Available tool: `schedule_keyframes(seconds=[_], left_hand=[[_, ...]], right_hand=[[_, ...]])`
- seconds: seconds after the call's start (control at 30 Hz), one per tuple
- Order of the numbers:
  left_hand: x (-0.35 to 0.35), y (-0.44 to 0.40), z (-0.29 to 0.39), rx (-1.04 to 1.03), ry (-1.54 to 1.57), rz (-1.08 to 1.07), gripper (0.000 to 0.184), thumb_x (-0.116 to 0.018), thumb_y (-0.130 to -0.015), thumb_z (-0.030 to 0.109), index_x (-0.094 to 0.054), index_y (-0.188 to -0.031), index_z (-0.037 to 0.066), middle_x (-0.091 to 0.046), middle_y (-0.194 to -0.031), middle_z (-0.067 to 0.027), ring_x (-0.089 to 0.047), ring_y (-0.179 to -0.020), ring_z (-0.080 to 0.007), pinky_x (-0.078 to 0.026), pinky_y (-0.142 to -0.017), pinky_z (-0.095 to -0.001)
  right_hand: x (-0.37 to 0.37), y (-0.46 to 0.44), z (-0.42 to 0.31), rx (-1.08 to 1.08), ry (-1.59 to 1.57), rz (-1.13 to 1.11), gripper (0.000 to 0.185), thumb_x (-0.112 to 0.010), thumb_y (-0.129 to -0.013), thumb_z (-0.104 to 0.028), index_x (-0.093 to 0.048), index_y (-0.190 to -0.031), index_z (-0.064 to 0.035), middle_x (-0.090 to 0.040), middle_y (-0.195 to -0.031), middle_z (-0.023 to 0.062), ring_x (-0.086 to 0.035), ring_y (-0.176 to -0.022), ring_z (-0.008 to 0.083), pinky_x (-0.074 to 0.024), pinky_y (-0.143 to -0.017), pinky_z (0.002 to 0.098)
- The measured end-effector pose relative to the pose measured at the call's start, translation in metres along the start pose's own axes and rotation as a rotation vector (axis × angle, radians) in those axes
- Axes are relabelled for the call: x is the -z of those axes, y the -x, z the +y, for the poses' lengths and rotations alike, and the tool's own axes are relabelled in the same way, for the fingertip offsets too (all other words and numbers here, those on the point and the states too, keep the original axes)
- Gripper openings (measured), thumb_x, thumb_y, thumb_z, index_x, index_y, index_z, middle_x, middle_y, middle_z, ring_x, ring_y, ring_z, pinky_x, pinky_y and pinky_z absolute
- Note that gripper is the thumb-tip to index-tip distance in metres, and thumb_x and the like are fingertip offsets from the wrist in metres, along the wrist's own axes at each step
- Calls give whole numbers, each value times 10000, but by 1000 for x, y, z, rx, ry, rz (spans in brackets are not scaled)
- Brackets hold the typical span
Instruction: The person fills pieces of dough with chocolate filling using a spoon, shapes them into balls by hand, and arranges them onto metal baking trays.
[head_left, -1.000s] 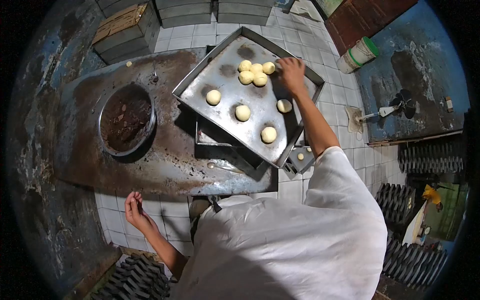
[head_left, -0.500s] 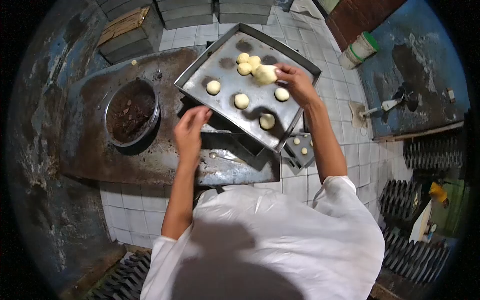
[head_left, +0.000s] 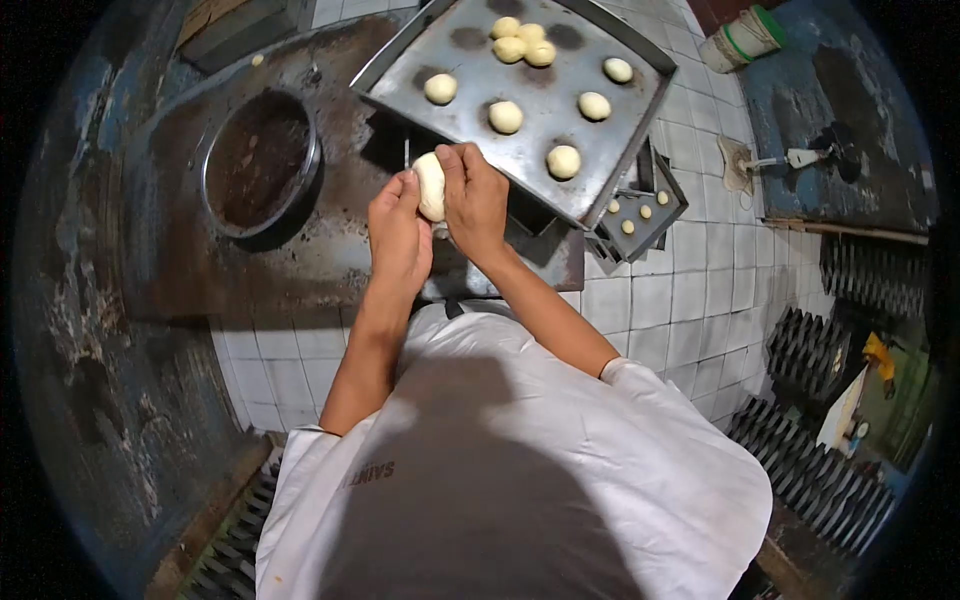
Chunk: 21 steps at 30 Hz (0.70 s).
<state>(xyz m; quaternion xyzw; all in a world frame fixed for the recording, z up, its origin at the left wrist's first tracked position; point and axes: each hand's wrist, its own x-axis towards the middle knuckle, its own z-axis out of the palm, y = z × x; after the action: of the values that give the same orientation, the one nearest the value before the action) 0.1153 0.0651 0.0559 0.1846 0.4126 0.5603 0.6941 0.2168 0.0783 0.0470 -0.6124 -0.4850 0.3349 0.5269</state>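
While the two forearms reach forward from a white shirt (head_left: 560, 440), the left hand (head_left: 398, 230) and right hand (head_left: 478, 200) meet with fingers curled in, gripping one elongated dough piece (head_left: 431, 188) between them above the dark-stained counter (head_left: 260, 280). Left of them stands a metal bowl (head_left: 308, 180) of dark filling. Just beyond the hands, a large tray (head_left: 540, 90) bears nine dough balls (head_left: 506, 117), four clustered and five apart. Farther right, a lidded bucket (head_left: 745, 42) stands on the tiled floor (head_left: 690, 245).
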Motion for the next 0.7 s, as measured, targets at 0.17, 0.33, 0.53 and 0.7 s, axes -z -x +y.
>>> schedule_keyframes(seconds=[0.17,0.33,0.53,0.7], left_hand=[[107,2,2,235,280,-37,349,-432,-1110,240,-532,-1303,-32,-619,-1271,-135,-605,-1196,-241,-464,-1089,-413],[175,12,51,168,514,112,522,-403,-1102,405,-495,-1376,-29,-604,-1311,-152,-567,-1255,-288,-394,-1145,-477],[298,1,76,143,295,363,378,-640,-1008,366,-599,-1237,68,-673,-1162,-66,-656,-1095,-211,-526,-970,-398],[357,-8,112,193,405,513,289,-658,-995,346,-626,-1166,115,-694,-1069,-28,-682,-1013,-183,-552,-904,-378]], right_hand=[[-41,29,70,-477,-336,-463,365,-567,-1040,-382,-663,-1032,-30,-702,-869,109,-659,-705,239,-504,-614,374],[-30,63,202,114,809,-422,465,-643,-970,-469,-632,-1197,-63,-688,-1050,121,-662,-988,307,-518,-831,440],[-28,62,177,77,1051,-738,299,-617,-835,-59,-553,-1127,-58,-633,-1186,195,-600,-1112,421,-490,-868,518],[-163,-8,34,396,942,-731,216,-624,-881,-95,-589,-1094,-83,-667,-974,204,-662,-890,416,-529,-717,502]])
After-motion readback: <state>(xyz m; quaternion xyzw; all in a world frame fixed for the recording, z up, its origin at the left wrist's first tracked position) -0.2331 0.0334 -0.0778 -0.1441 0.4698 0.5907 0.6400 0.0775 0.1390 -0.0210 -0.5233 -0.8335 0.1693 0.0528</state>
